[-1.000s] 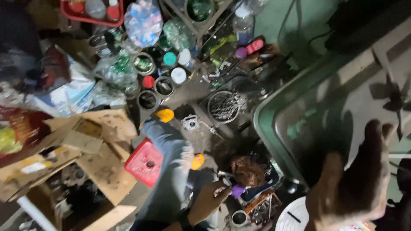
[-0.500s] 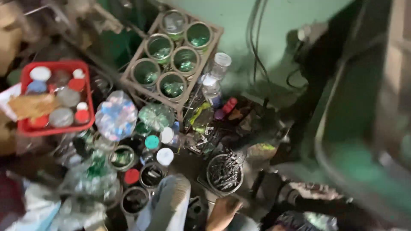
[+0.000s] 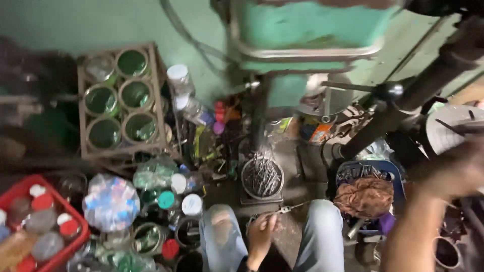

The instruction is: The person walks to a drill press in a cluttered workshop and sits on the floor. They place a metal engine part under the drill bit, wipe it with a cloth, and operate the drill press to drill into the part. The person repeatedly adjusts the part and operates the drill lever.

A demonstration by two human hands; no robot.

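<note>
Your left hand [image 3: 262, 232] pinches a thin metal tool [image 3: 286, 208] between your knees, just near of the round metal tin [image 3: 262, 177] filled with slender metal bits. Far left, a wooden crate [image 3: 121, 100] holds green glass jars in its cells. Near left, a red plastic basket [image 3: 75, 224] carries lidded jars, cut off by the frame edge. Your right hand [image 3: 456, 168] is raised at the right, blurred; whether it is spread or closed cannot be told. A crumpled brown rag [image 3: 364, 196] fills a blue tub [image 3: 390, 168].
</note>
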